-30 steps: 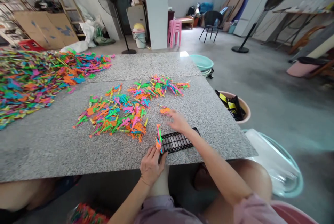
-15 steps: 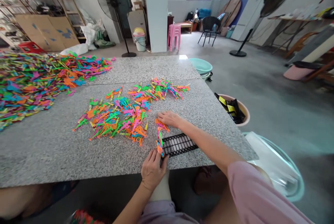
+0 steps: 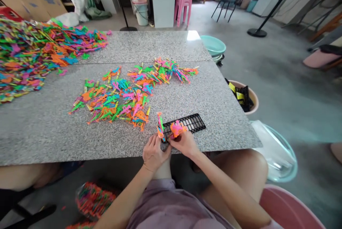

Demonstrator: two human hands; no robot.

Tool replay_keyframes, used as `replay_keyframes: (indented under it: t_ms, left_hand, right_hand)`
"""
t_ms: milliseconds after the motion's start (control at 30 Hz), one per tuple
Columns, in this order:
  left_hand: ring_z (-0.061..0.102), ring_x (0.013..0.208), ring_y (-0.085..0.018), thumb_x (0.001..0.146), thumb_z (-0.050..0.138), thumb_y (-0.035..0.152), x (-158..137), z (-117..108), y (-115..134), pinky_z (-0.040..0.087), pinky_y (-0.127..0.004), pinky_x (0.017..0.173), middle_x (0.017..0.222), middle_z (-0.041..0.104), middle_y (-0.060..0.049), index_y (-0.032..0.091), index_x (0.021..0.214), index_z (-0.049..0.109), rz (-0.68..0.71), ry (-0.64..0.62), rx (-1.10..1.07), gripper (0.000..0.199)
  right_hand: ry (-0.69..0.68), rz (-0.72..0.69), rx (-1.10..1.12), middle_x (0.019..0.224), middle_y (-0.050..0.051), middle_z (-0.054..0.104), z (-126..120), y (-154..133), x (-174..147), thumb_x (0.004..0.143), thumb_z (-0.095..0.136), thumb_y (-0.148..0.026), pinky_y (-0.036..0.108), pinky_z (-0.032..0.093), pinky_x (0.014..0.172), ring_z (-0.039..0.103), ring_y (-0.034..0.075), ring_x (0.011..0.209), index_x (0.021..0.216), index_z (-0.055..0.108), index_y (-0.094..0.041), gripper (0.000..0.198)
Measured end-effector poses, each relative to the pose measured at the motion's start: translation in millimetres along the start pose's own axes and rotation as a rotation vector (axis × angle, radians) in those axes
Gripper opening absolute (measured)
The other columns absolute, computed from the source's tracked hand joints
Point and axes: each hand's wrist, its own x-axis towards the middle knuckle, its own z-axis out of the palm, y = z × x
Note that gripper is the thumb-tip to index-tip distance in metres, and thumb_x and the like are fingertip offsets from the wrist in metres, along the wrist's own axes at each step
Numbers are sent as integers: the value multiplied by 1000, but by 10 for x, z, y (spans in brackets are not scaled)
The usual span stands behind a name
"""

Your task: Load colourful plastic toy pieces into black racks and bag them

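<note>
A black plastic grid rack [image 3: 198, 122] lies at the table's near edge, its slots mostly bare. My left hand [image 3: 155, 153] is closed on the rack's left end, where a few small plastic toys [image 3: 160, 124] in orange, green and blue stand up in the slots. Pinched in my right hand [image 3: 187, 144] are pink and orange plastic toys [image 3: 176, 128], held over the rack's left part; their lower ends are hidden by the fingers. Beyond the hands, a loose pile of similar bright toys [image 3: 117, 102] spreads on the speckled table [image 3: 181, 99].
A much bigger heap of toys [image 3: 32, 58] covers the table's far left. Right of the table stand a tub with black racks [image 3: 255, 102], a teal basin [image 3: 213, 45] and a basin with clear plastic [image 3: 292, 172]. Another person's leg [image 3: 24, 175] shows at left.
My right hand has come from the table beyond the rack back to its left end, bringing pink and orange toys. My left hand stays at the rack. The view has tilted down.
</note>
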Motion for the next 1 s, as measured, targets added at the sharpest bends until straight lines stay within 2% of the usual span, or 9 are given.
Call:
replay_keyframes:
  t_ms: [100,200,267,400,500,767,867,933,1000]
  left_hand:
    - [65,94,-29,85,62,31,7,-4,-7,55,-38,81,95,67,-13,12,113,56,16,-3,4,34]
    - [65,91,-29,84,62,28,15,-4,-9,55,-38,79,92,66,-12,13,110,56,21,5,6,31]
    - [65,89,-28,84,61,28,20,-5,-7,55,-37,78,91,66,-12,13,108,55,19,9,5,29]
    - [65,90,-27,85,61,30,30,-15,5,55,-36,78,93,66,-11,17,108,55,17,-6,-9,27]
    - [65,90,-27,85,61,29,34,-27,14,55,-37,78,93,66,-11,17,110,54,8,-21,-20,29]
    - [65,93,-29,82,61,26,24,4,3,55,-39,82,94,66,-11,18,107,54,-2,-38,-62,27]
    - [65,92,-29,80,61,24,3,3,12,56,-39,80,93,66,-11,18,106,53,-15,-39,-89,27]
    - [65,93,-28,81,60,25,-9,-51,16,57,-39,79,97,65,-12,18,111,51,-37,-25,-111,32]
    - [63,105,-29,81,61,28,9,-157,1,57,-42,86,111,61,-16,15,123,46,-70,27,-191,46]
  right_hand:
    - [42,-74,-173,75,3,71,10,-159,23,73,66,-19,25,42,66,65,18,71,79,67,-18,6]
    - [-15,-153,-231,71,1,68,-53,-246,85,72,64,-15,23,37,62,63,16,68,81,65,-18,9]
    - [-47,-192,-252,67,-1,66,-72,-241,107,72,63,-15,22,35,61,61,14,64,79,63,-18,7]
    - [-5,-225,-355,67,0,65,-63,-151,131,74,61,-17,24,37,66,59,15,67,72,62,-19,2]
    - [-3,-245,-441,68,1,65,-74,-105,140,71,62,-17,28,38,71,59,17,70,65,59,-20,7]
    - [-29,-244,-460,67,1,64,-35,-160,118,71,59,-14,32,36,78,60,18,71,66,58,-19,6]
    - [-67,-267,-465,68,1,66,10,-191,139,70,58,-11,34,37,88,60,18,69,74,61,-19,9]
    - [-70,-278,-455,70,1,67,33,-187,140,71,60,-12,36,36,96,62,18,72,78,63,-20,11]
    - [-40,-278,-441,74,2,69,54,-162,128,73,62,-13,38,36,101,64,19,76,81,63,-20,11]
